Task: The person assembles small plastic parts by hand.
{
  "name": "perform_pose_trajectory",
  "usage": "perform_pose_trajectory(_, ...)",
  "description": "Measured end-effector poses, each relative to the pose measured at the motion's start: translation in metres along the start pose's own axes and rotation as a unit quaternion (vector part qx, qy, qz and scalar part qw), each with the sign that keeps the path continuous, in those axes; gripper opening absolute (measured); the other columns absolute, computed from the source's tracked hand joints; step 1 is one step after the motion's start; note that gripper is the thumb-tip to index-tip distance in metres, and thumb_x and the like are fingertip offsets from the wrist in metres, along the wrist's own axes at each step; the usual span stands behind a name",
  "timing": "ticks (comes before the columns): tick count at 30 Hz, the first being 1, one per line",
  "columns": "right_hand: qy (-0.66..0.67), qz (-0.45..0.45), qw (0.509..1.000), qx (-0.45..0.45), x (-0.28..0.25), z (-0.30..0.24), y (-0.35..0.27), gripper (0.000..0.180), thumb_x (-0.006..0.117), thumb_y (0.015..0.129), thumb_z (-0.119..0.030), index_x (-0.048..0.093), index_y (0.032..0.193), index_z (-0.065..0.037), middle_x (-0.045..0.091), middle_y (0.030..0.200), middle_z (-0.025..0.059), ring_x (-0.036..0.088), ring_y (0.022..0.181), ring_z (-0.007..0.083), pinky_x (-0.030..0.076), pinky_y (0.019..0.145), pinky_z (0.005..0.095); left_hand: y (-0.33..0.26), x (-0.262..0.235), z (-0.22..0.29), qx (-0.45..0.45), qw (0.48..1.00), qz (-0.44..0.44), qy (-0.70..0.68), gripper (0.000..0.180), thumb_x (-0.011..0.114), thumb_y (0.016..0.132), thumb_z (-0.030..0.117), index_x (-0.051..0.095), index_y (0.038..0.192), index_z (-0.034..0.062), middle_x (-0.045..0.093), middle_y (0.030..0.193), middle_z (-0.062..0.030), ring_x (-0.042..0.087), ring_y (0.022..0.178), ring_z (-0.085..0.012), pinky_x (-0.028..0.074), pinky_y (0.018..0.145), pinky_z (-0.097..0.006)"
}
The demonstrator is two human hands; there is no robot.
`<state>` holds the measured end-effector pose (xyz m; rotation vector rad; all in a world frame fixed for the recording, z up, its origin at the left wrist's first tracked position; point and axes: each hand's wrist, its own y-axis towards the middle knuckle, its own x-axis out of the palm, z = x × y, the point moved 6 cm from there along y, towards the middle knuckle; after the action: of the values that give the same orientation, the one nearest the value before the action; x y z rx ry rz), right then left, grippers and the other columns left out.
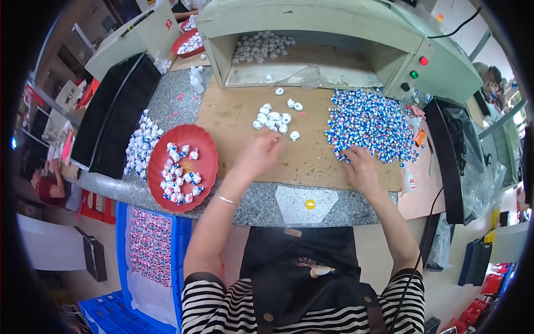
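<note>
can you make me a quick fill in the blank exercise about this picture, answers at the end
1. The right hand is at a pile of small pieces, mostly white and ____.
2. The left hand is near a cluster of pieces whose main colour is ____.
3. The red dish stands toward the person's ____ side.
4. The button just below the red button is coloured ____.

Missing words: blue; white; left; green.
</note>
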<state>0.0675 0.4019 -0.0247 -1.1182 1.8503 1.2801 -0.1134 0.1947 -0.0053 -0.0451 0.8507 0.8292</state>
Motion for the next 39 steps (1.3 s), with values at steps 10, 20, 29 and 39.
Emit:
perform_pose_trajectory(10,-0.019,0.007,0.997,-0.079,0.006,-0.016,0.012,0.018,0.058,0.075,-0.001,0.063,0.092,-0.003,0.060,0.091,0.0116,0.058,0.089,0.0278,0.048,0.079,0.0379,0.029,0.060,0.011,0.086,0.985,0.085,0.122,0.016,0.066,0.078,0.004,0.063,0.094,0.0032,0.061,0.089,-0.0111,0.062,0.080,-0.0277,0.050,0.068,-0.038)
perform_pose_trajectory(20,-0.071,-0.035,0.987,-0.138,0.001,-0.031,0.015,0.022,0.056,0.069,0.002,0.058,0.090,-0.004,0.060,0.092,0.0111,0.063,0.080,0.0279,0.052,0.066,0.0374,-0.099,0.029,0.007,-0.187,0.851,0.046,-0.488,0.023,0.063,0.087,0.000,0.063,0.110,-0.0006,0.062,0.092,-0.0012,0.059,0.080,-0.0071,0.050,0.071,-0.022)
perform_pose_trajectory(29,0.038,-0.127,0.989,-0.061,-0.003,-0.041,0.000,0.017,0.061,0.079,0.003,0.065,0.095,0.001,0.064,0.093,0.0170,0.063,0.088,0.0361,0.051,0.072,0.0413,-0.124,0.049,0.011,-0.184,0.790,0.036,-0.583,0.037,0.059,0.089,-0.003,0.055,0.125,-0.0014,0.063,0.116,-0.0125,0.064,0.099,-0.0181,0.051,0.091,-0.030)
perform_pose_trajectory(39,0.069,-0.143,0.986,0.046,0.006,-0.032,-0.010,0.013,0.066,0.078,-0.002,0.066,0.091,-0.001,0.063,0.088,0.0181,0.063,0.083,0.0369,0.051,0.071,0.0423,-0.133,0.046,0.016,-0.170,0.797,0.032,-0.579,0.033,0.064,0.085,-0.007,0.058,0.117,-0.0027,0.066,0.101,-0.0071,0.063,0.095,-0.0119,0.051,0.085,-0.024)
